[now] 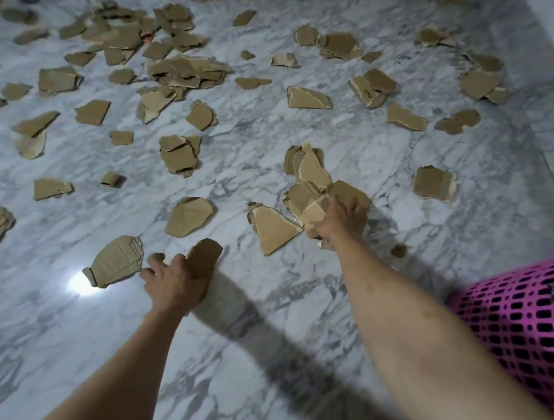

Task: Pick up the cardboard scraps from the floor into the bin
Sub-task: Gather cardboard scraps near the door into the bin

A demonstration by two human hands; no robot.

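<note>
Right hand [340,220] grips thick bunch of cardboard scraps [311,192], fingers curled round it. Left hand [174,280] holds single scrap [203,260], near centre. Many more scraps litter marble floor [352,133], mostly far and left. Pink mesh bin [518,315] at near right edge, cut off; opening unseen. Risk: overfull right bunch may shed pieces on way to bin. Far scraps blurred, count unclear.
</note>
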